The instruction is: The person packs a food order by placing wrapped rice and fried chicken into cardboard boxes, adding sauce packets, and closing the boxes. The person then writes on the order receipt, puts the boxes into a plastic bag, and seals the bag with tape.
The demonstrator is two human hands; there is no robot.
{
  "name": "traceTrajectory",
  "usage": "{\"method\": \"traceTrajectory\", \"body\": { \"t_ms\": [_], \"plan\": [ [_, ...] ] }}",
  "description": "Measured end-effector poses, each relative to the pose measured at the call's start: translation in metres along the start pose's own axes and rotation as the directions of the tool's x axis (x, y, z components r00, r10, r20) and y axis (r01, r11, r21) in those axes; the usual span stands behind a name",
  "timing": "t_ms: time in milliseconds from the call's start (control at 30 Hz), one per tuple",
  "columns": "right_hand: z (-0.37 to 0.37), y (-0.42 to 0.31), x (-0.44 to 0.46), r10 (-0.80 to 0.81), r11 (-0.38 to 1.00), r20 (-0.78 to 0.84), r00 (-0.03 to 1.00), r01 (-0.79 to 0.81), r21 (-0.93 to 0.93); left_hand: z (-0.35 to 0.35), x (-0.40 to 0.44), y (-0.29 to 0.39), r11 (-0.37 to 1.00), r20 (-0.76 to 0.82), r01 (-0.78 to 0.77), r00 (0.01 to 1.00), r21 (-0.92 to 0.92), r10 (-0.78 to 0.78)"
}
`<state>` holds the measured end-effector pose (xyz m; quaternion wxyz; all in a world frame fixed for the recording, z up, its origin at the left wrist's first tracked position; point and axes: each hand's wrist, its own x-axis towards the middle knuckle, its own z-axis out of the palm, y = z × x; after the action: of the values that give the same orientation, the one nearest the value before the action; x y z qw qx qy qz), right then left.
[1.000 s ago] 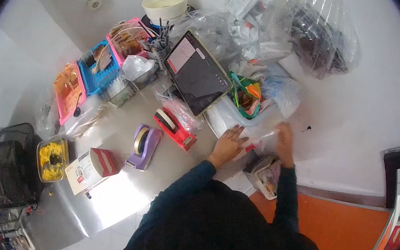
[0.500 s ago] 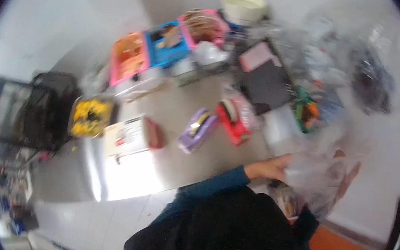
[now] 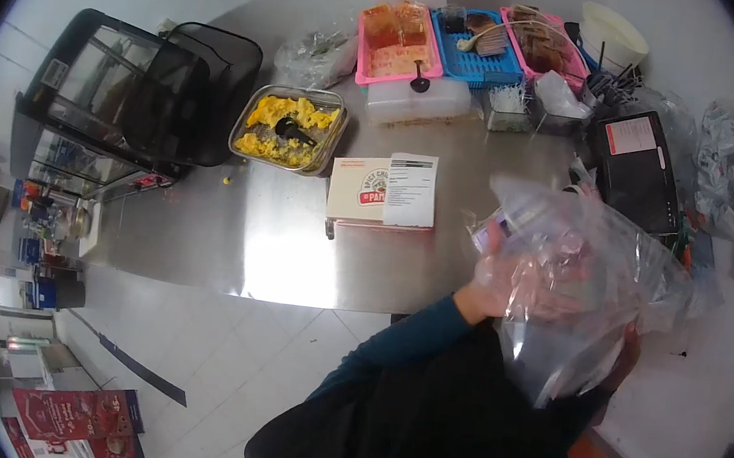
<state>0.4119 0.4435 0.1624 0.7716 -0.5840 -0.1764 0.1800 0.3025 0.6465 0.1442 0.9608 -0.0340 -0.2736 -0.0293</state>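
A clear plastic bag (image 3: 553, 341) is spread between my two hands over the right part of the steel table. My left hand (image 3: 506, 277) is at its left side, thumb up and fingers stretched out, showing through the film; whether they are inside or behind it I cannot tell. Fingers of my right hand (image 3: 626, 356) are closed on the bag's lower right side. Left of the bag lies a printed cardboard food box (image 3: 357, 194) with a paper slip (image 3: 410, 191) on top. A purple tape dispenser shows only faintly through the plastic.
The steel table (image 3: 193, 245) holds a metal pan (image 3: 239, 144) of yellow food with a black scoop (image 3: 295, 131). A glass display case (image 3: 98, 90) stands left. Pink (image 3: 362, 70) and blue baskets (image 3: 484, 72) line the back; a black tablet-like device (image 3: 648, 184) is right.
The view has swung left and steadied. The bag, bunched between my hands before, is now spread wider, and my left hand's fingers have stretched out across it.
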Motion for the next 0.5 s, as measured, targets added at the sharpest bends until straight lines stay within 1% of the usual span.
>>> {"method": "traceTrajectory", "body": {
  "t_ms": [33,67,100,133,167,200,233,267,300,367,400,433,467,500],
  "plan": [
    [0.002,-0.003,-0.003,0.0,1.0,-0.01,1.0,0.0,-0.022,0.004,-0.014,0.005,0.988,0.028,-0.096,0.995,-0.12,0.1],
    [0.003,-0.006,-0.007,-0.002,0.999,-0.018,1.0,0.001,-0.049,0.023,-0.025,0.014,0.992,-0.104,-0.104,0.988,0.068,0.111],
    [0.003,-0.008,-0.011,-0.004,0.997,-0.028,1.0,0.001,-0.082,0.048,-0.036,0.026,0.964,-0.229,-0.084,0.963,0.252,0.144],
    [0.001,-0.012,-0.014,0.002,0.992,-0.03,1.0,-0.006,-0.123,0.066,-0.046,0.034,0.906,-0.342,-0.037,0.919,0.422,0.198],
    [-0.003,-0.015,-0.019,0.021,0.984,-0.002,1.0,-0.021,-0.179,0.074,-0.053,0.036,0.784,-0.406,0.042,0.872,0.619,0.274],
    [-0.007,-0.017,-0.022,0.049,0.969,0.033,0.998,-0.039,-0.243,0.08,-0.061,0.038,0.621,-0.448,0.147,0.818,0.77,0.361],
    [-0.018,-0.014,-0.026,0.05,0.928,0.191,0.98,0.025,-0.372,0.083,-0.067,0.038,0.429,-0.464,0.27,0.761,0.862,0.454],
    [-0.009,-0.017,-0.028,0.192,0.931,0.22,0.956,-0.107,-0.35,0.074,-0.08,0.039,0.421,-0.55,0.373,0.693,0.827,0.466],
    [0.004,-0.021,-0.029,0.327,0.914,0.25,0.911,-0.237,-0.33,0.058,-0.099,0.042,0.412,-0.626,0.472,0.617,0.779,0.477],
    [0.005,-0.005,-0.032,0.334,0.785,0.139,0.932,-0.193,-0.589,0.043,-0.118,0.04,0.334,-0.636,0.563,0.507,0.755,0.583],
    [-0.012,0.031,-0.031,0.163,0.573,0.043,0.986,-0.059,-0.817,0.041,-0.123,0.034,0.266,-0.57,0.563,0.476,0.783,0.67],
    [-0.011,0.042,-0.032,0.041,0.456,0.033,0.999,0.011,-0.89,0.04,-0.128,0.028,0.194,-0.493,0.565,0.442,0.802,0.75],
    [0.001,0.048,-0.033,-0.081,0.318,0.022,0.996,0.047,-0.947,0.041,-0.133,0.023,0.208,-0.454,0.493,0.455,0.845,0.766],
    [0.015,0.056,-0.039,-0.122,0.354,0.035,0.992,0.077,-0.932,0.041,-0.138,0.018,0.222,-0.416,0.417,0.462,0.882,0.783]
  ]
}}
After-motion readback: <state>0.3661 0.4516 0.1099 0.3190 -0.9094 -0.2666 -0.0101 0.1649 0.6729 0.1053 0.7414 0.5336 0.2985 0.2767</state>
